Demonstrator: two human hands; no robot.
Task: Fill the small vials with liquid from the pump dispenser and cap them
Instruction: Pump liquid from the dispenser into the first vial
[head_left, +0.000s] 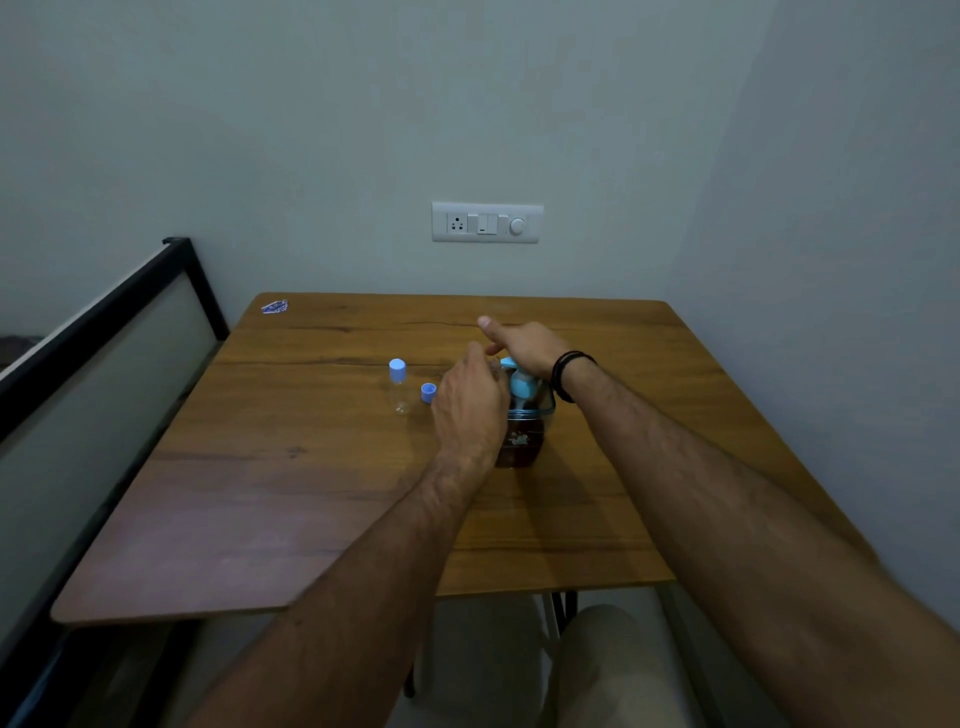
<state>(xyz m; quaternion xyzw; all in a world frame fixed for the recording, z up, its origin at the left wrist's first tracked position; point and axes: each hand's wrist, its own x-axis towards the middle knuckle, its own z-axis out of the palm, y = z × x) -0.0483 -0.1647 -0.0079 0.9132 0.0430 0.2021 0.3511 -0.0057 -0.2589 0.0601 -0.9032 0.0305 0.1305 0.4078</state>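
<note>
My right hand (524, 345) is on top of the pump dispenser (522, 415), palm pressing on the blue pump head, index finger sticking out straight toward the wall. Fingers look relaxed, not wrapped around anything. Black band on that wrist.

My left hand (470, 402) sits just left of the dispenser at spout height, fingers curled in. Probably around a vial, but the hand hides it, so can't tell what it grips, if anything.

Dispenser: clear body, dark brown liquid, standing upright mid-table (311, 493).

Capped vial (398, 387), clear with a light blue cap, stands upright left of my left hand, apart from it. Loose blue cap (428, 393) lies on the table between that vial and my left hand, near both.

Small blue sticker (275, 306) at the far left table corner. Switch panel (487, 223) on the wall behind.
</note>
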